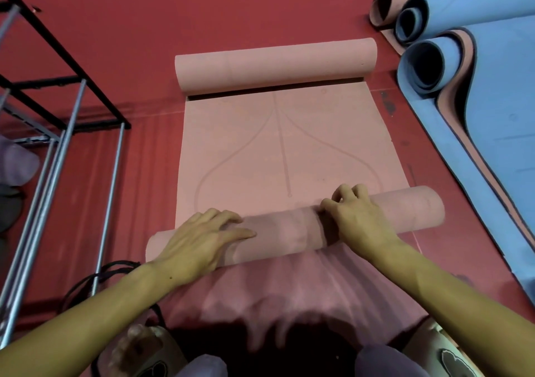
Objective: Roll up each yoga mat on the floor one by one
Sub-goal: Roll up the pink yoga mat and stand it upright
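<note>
So, pink yoga mat lies flat on the red floor in front of the person, w/ both ends curled: far end sits as its own loose roll, near end is the roll being worked.

Left hand lies on the near roll's left part, fingers straight and spread, palm pressing down, not gripping. Right hand is on the right-of-centre part, fingers curled over the top of the roll, hooking it.

Handling, my guess: soft foam/rubber, light, bends easily, grippy surface so palms won't slip. Springy though; prob uncoils if let go. Near roll looks skewed, right end further ahead. Best hold: palms wide apart on top, even pressure.

Blue mats, part rolled, lie right; metal rack left.
</note>
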Demonstrator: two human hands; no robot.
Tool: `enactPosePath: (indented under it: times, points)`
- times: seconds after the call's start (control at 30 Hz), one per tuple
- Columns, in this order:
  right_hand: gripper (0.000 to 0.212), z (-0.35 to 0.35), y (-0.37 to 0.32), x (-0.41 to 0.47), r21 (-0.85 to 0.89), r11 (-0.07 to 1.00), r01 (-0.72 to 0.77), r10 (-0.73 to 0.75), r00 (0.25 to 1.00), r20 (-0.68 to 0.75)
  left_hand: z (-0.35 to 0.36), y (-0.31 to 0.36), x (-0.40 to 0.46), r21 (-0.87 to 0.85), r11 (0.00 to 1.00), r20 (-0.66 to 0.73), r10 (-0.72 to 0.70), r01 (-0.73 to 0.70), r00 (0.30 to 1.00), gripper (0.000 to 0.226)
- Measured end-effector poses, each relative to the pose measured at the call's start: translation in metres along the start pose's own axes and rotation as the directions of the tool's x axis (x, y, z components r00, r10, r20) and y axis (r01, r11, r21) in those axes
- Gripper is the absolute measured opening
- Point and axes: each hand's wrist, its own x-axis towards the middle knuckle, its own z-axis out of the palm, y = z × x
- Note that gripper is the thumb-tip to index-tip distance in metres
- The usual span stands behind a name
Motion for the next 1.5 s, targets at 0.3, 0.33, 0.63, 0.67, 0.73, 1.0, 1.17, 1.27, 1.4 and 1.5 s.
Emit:
enactPosePath:
  times: [0.3,0.33,0.63,0.67,0.73,1.0,1.17,1.27,1.4,1.5]
  points:
    - [0.054,0.006,0.006,-0.003,0.038,0.994,0.102,-0.100,0.993,-0.055,0.005,0.021,0.004,0.254,0.966,-0.032,-0.043,0.050,0.999,0.072]
    - [0.059,0.008,0.005,-0.002,0.024,0.994,0.106,-0.105,0.993,-0.048,0.006,0.021,0.004,0.260,0.963,-0.047,-0.060,0.070,0.997,0.075]
    - [0.080,0.010,0.001,0.008,-0.067,0.996,0.056,-0.063,0.992,-0.107,0.009,0.015,0.022,0.293,0.942,-0.034,-0.161,0.163,0.986,0.098]
    - [0.084,0.009,0.003,0.010,-0.062,0.996,0.058,-0.064,0.993,-0.101,0.008,0.013,0.024,0.296,0.940,-0.030,-0.169,0.170,0.985,0.099]
    - [0.092,0.008,0.005,0.014,-0.032,0.999,0.044,-0.047,0.995,-0.084,0.009,0.011,0.028,0.292,0.938,-0.035,-0.187,0.189,0.982,0.100]
    - [0.081,0.010,0.014,0.024,-0.027,0.998,0.062,-0.065,0.992,-0.108,0.001,0.001,0.037,0.127,0.950,-0.058,-0.278,0.284,0.959,0.081]
    - [0.090,0.011,0.029,0.032,-0.060,0.998,0.033,-0.041,0.991,-0.131,0.002,-0.002,0.037,0.219,0.926,-0.066,-0.300,0.307,0.952,0.102]
    - [0.098,0.012,0.037,0.037,-0.107,0.992,0.071,-0.082,0.992,-0.101,0.001,-0.006,0.036,0.258,0.914,-0.043,-0.313,0.313,0.949,0.112]
    - [0.096,0.015,0.040,0.044,-0.141,0.989,0.047,-0.061,0.994,-0.092,-0.009,-0.015,0.038,0.191,0.935,-0.048,-0.296,0.300,0.954,0.097]
    - [0.085,0.016,0.045,0.045,-0.104,0.993,0.064,-0.075,0.992,-0.105,-0.015,-0.023,0.041,0.143,0.946,-0.010,-0.292,0.291,0.956,0.087]
